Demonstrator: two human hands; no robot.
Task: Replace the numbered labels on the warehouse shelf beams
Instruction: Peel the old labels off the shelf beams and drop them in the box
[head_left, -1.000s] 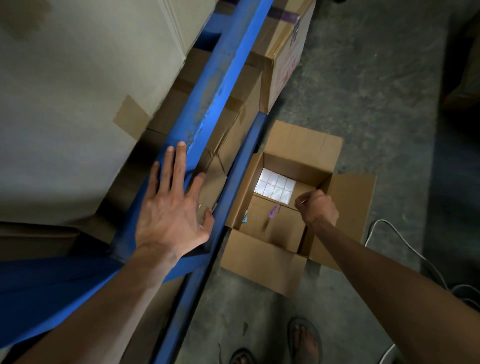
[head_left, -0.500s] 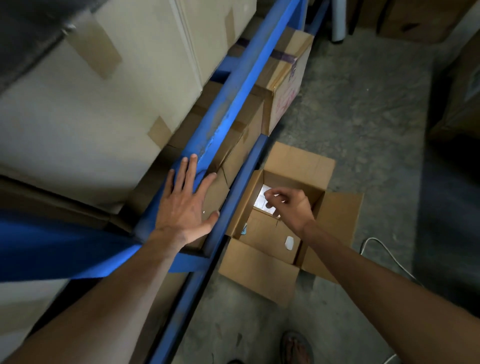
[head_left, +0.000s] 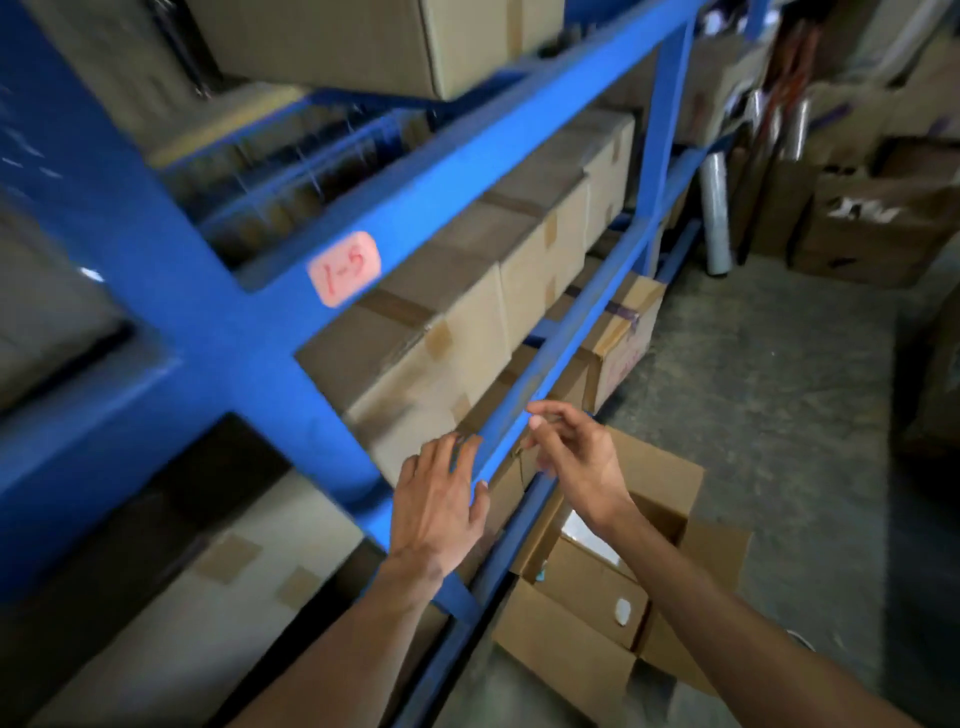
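Two hands are working at a blue shelf beam (head_left: 524, 410). Left hand (head_left: 439, 512) is lying flat on the beam's front face, fingers straight and close together, the tips reaching its upper edge. Right hand (head_left: 574, 457) is hovering just to the right of it, close to the same beam, fingers loosely bent and the thumb near the forefinger; motion blur is hiding whether anything is pinched between them, so I cannot tell.

Below the right wrist an open carton (head_left: 597, 608) is sitting on the floor (head_left: 769, 395), flaps spread; something white is showing inside, partly hidden by the forearm, and a small white oval piece (head_left: 623, 611) is lying on an inner flap.

Up and to the left of both hands, on the next beam higher, a label (head_left: 343, 268) is sticking near the upright post (head_left: 171, 270): a pink rounded rectangle, slightly tilted, with red handwriting that seems to read "1-5", though the blur is softening the strokes.

Between the two beams, behind the hands, taped brown boxes (head_left: 467, 312) are sitting in a row. Far beyond the right hand, rolls of clear wrap (head_left: 717, 213) are leaning by more cartons, too smeared to make out in detail.
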